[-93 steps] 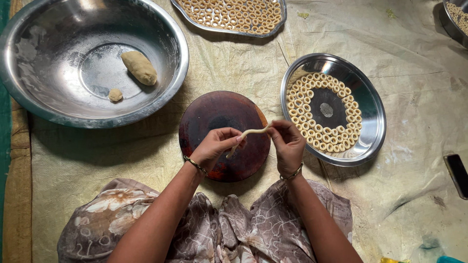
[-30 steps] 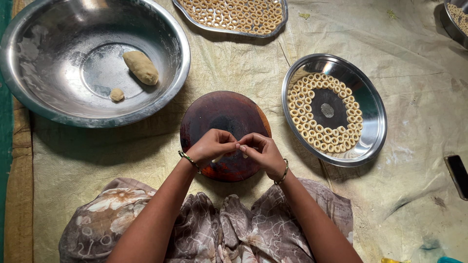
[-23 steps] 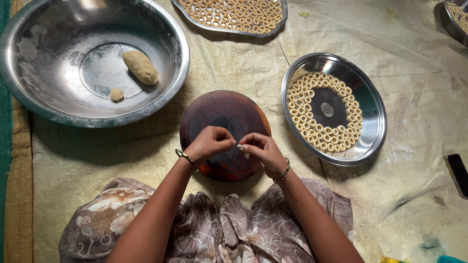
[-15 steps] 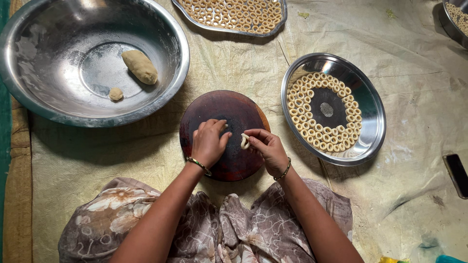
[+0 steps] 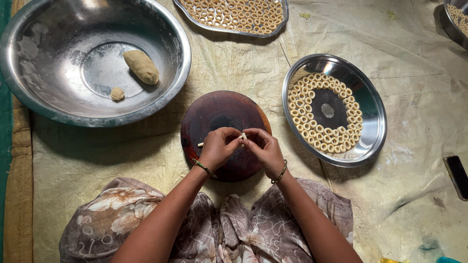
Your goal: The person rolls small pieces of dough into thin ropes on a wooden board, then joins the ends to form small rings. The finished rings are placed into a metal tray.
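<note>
The fingers (image 5: 243, 138) of both hands are pinched together on a thin dough strip (image 5: 242, 137); half a second ago the left hand (image 5: 218, 147) lay flat on the round wooden board (image 5: 214, 109) while the right hand (image 5: 264, 149) held a small piece alone. Now the strip runs between them above the board, one end poking out left, so another ring seems under way. To the right a steel plate (image 5: 373, 126) carries dough rings (image 5: 306, 126), a second tray (image 5: 233, 12) lies above, and a big bowl (image 5: 29, 104) holds a dough lump (image 5: 141, 66). Nothing blocks the hands.
</note>
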